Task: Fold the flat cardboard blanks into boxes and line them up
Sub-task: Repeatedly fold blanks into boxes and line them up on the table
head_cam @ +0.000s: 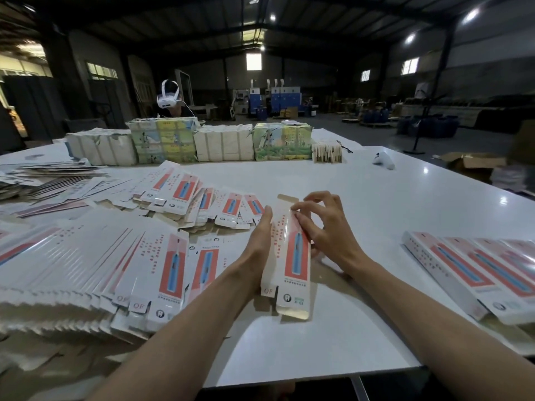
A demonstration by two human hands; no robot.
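Note:
A long white box (292, 256) with a red panel and a blue toothbrush picture lies lengthwise on the white table (362, 198), half formed, its end flaps open. My left hand (260, 241) presses flat with straight fingers against the box's left side. My right hand (324, 227) holds the right side, its fingertips pinching the upper right edge. A wide fan of flat blanks (95, 270) covers the table's left part. Several folded boxes (474, 270) lie side by side in a row at the right.
More loose blanks (202, 204) lie scattered behind the fan. Wrapped stacks of printed cartons (220, 143) stand across the far side, with a person wearing a white headset (168, 98) behind them. A small white object (383, 160) lies at the far right. The table's near edge runs below my forearms.

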